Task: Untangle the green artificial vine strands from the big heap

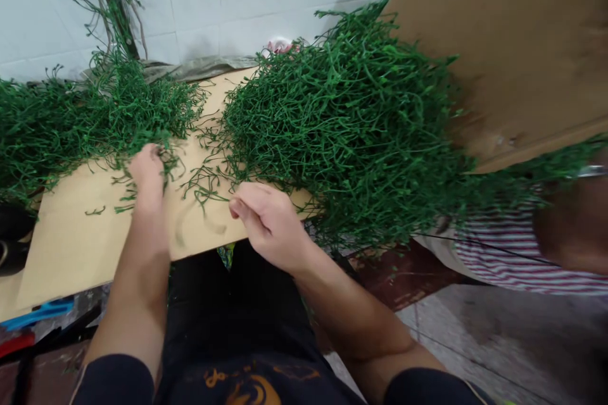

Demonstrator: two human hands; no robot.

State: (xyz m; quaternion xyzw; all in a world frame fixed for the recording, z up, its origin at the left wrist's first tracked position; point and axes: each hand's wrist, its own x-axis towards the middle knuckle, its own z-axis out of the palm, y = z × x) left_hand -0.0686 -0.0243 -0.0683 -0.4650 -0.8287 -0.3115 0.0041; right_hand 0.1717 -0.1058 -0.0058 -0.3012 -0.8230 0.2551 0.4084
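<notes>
Green artificial plant sprigs with thin branching stems lie in a loose pile (76,120) at the left and a larger heap (342,120) at the right. At the near edge of the left pile, my left hand (147,168) has its fingers bent around a few sprigs; the fingertips are partly hidden and blurred. My right hand (268,218) is closed above the board's front edge, thumb pressed to the curled fingers. A thin stem of a loose sprig (204,193) runs up to that thumb. Several more sprigs are scattered between the hands.
A pale cardboard sheet (85,240) lies beneath the sprigs. A large brown cardboard piece (517,57) leans over the right heap. Blue-handled (42,313) and red-handled (16,345) tools lie at lower left. Another person in a striped garment (503,253) is at the right. A tiled wall (199,0) stands behind.
</notes>
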